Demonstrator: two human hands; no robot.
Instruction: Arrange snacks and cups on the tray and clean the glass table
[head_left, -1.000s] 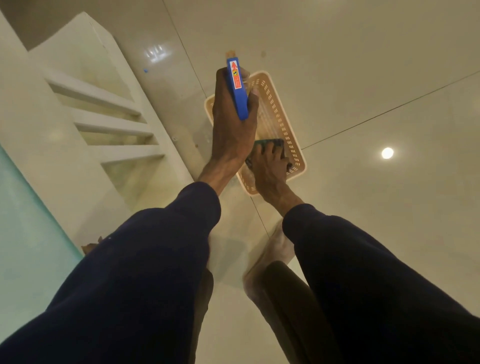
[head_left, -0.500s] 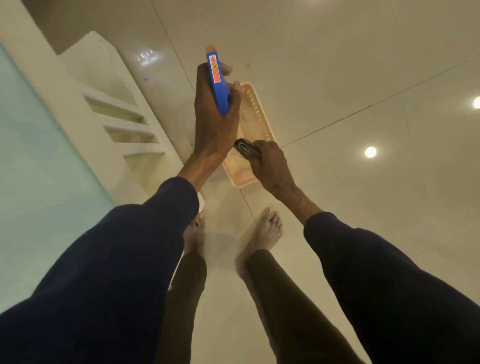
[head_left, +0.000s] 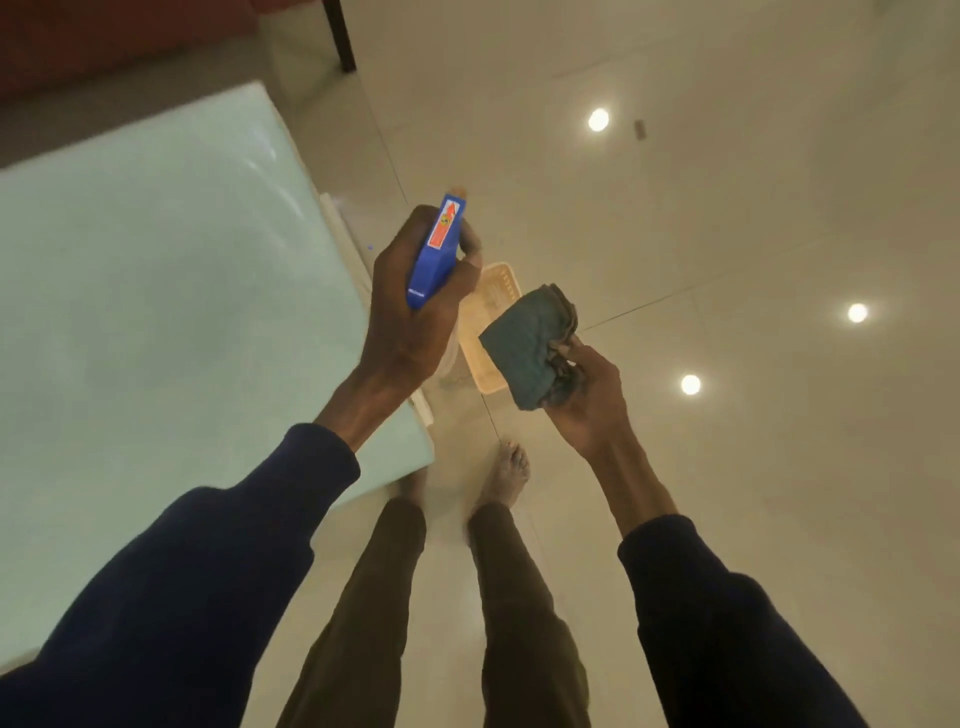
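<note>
Just right of the glass surface (head_left: 156, 286), a blue spray bottle (head_left: 435, 257) is gripped by the curled fingers of the left hand (head_left: 413, 322). Further right of the surface, a folded teal cloth (head_left: 527, 340) is pinched in the right hand (head_left: 589, 400). Beyond both, a pale basket (head_left: 500, 283) is seen on the floor beside the surface's edge. Cleaning is judged as about to begin: nothing is being sprayed or wiped yet, and tray, snacks and cups are not in view.
</note>
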